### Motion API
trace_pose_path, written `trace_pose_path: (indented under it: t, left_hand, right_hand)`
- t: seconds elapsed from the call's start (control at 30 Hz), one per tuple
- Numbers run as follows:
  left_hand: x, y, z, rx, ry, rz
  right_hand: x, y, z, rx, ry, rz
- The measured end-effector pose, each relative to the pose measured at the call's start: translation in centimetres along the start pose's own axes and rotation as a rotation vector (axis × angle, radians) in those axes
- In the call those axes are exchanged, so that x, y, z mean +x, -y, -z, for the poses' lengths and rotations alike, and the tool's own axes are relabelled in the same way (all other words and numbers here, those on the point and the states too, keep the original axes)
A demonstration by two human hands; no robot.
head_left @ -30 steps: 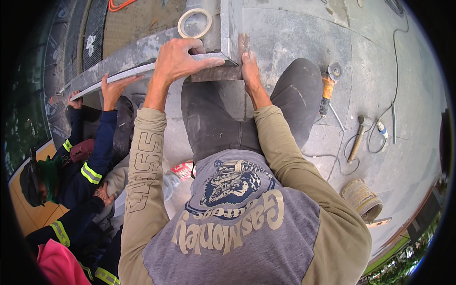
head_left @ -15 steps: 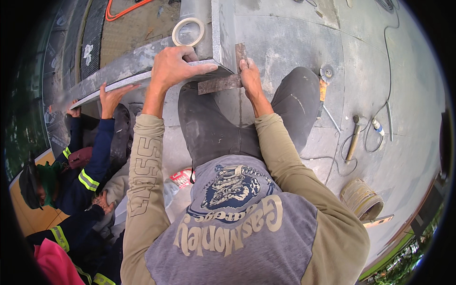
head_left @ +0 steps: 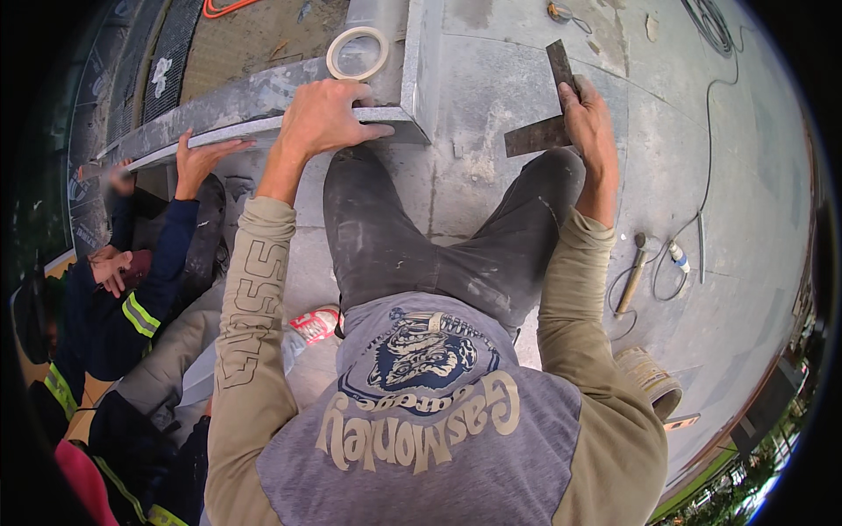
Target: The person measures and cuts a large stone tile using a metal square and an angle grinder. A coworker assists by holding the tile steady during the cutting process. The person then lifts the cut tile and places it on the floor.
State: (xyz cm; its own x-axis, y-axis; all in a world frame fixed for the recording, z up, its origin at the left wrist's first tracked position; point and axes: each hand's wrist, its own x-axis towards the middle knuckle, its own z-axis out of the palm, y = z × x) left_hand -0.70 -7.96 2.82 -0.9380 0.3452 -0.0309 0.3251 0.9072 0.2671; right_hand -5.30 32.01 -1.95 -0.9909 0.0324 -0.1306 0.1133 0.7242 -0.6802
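My left hand [head_left: 323, 118] is closed over the top edge of a grey stone slab [head_left: 408, 127], near its corner, with the thumb along the front. My right hand [head_left: 589, 127] holds a worn metal square [head_left: 537, 137] above my right knee, its two blades apart from the slab. A roll of masking tape [head_left: 383, 57] lies on the ledge just behind my left hand. Further left along the same slab edge, a co-worker's hand [head_left: 197, 165] rests against it with fingers extended.
Co-workers in dark sleeves with reflective bands [head_left: 140, 313] crowd my left side. On the paved floor at right are a hammer [head_left: 628, 287], a blue-and-white plug [head_left: 678, 257], a cable [head_left: 707, 167] and a tipped bucket [head_left: 647, 377]. An orange hose [head_left: 232, 10] lies at the far left.
My right hand has carried the metal square away from the slab corner to the right. My left hand stays on the slab edge. A co-worker's hand at left has shifted.
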Motion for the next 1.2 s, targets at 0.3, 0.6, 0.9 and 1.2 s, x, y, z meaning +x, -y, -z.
trace_pose_path:
  t: [0.3,0.6,0.9,1.2]
  left_hand:
    - [0.2,-0.6,-0.1,0.052,0.064,0.103]
    - [3.1,-1.5,0.2,-0.004,-0.030,0.003]
    - [0.1,-0.4,-0.5,0.048,0.020,0.105]
    - [1.6,-1.0,-0.1,0.028,-0.010,0.067]
  right_hand:
    - [6.9,-18.0,-7.2,0.813,0.058,-0.407]
    - [7.7,-33.7,-11.7,0.515,0.113,-0.591]
    - [-4.3,-21.4,-11.0,0.637,0.110,0.066]
    - [-3.0,-34.7,-13.9,0.364,-0.185,-0.329]
